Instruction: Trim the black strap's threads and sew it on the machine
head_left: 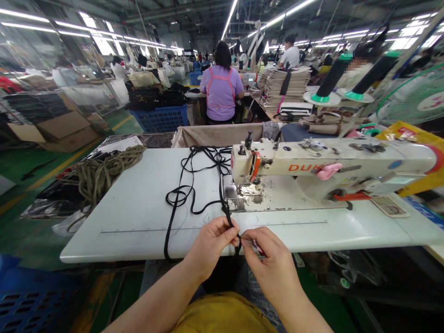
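A long black narrow strap (194,211) lies in loose loops on the white sewing table and hangs over its front edge. My left hand (217,238) is closed on a stretch of this strap near the front edge, thumb and fingers pinching it. Close beside it, my right hand (268,252) pinches at the same strap with thumb and forefinger. A small pinkish-red object (258,247) shows partly inside the right palm; its kind is hidden. Just beyond my hands, the strap runs past the needle area of a white sewing machine (333,159).
A printed ruler (145,230) runs along the white table (114,208). Olive cords (107,171) are heaped at the left. A cloth-lined bin (218,135) stands behind the table, with a person in purple beyond. Thread cones (331,78) and a green fan (416,95) are at right.
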Tool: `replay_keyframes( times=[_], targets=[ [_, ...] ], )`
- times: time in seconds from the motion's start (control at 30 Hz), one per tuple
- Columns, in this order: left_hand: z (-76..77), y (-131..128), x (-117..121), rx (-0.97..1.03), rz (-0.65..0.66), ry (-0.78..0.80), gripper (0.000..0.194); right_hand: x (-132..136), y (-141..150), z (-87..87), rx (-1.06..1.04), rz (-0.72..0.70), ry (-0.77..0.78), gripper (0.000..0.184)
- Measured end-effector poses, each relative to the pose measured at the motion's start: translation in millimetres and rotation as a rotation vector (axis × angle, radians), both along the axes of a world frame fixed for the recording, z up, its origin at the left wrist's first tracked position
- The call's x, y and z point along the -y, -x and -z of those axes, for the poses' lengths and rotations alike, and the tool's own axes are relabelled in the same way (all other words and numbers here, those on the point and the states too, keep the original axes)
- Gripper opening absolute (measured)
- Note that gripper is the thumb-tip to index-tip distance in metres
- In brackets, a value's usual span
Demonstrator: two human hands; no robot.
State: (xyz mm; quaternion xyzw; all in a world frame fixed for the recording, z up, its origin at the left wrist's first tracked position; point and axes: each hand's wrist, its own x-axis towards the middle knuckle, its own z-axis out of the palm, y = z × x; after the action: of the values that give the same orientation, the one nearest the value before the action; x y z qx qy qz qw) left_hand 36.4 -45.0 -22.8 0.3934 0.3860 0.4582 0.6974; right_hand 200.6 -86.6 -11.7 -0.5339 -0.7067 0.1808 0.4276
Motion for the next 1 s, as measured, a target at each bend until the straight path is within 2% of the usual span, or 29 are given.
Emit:
replay_keyframes(
  times=[0.17, 0.43, 0.6, 0.77, 0.87, 1.0],
  targets=[
    [-1.0, 3, -1, -0.106, 0.017, -0.074, 0.029, -3, -2, -3.5, 0.069, -0.013, -0.02, 0.015],
    [4.8, 3, -1, -0.178, 0.058, -0.124, 0.02, -5, -2, -2.0, 0.076, -0.018, 0.102, 0.015],
    [2.2, 3, -1, -0.199, 0.076, -0.124, 0.016, -9, -2, -1.9, 0.003, -0.059, 0.164, 0.019],
    [0.8, 2, -1, -0.185, 0.075, -0.123, 0.014, -12, -1, 1.6, -0.002, -0.053, 0.183, 0.014],
    [0.1, 3, -2, -0.169, 0.066, -0.12, 0.016, -12, 1, 4.0, -0.076, -0.054, 0.208, 0.015],
    [-0.4, 5, -6, -0.13, -0.02, -0.097, 0.023, -11, -1, 7.6, -0.302, -0.067, 0.328, 0.017]
  ],
)
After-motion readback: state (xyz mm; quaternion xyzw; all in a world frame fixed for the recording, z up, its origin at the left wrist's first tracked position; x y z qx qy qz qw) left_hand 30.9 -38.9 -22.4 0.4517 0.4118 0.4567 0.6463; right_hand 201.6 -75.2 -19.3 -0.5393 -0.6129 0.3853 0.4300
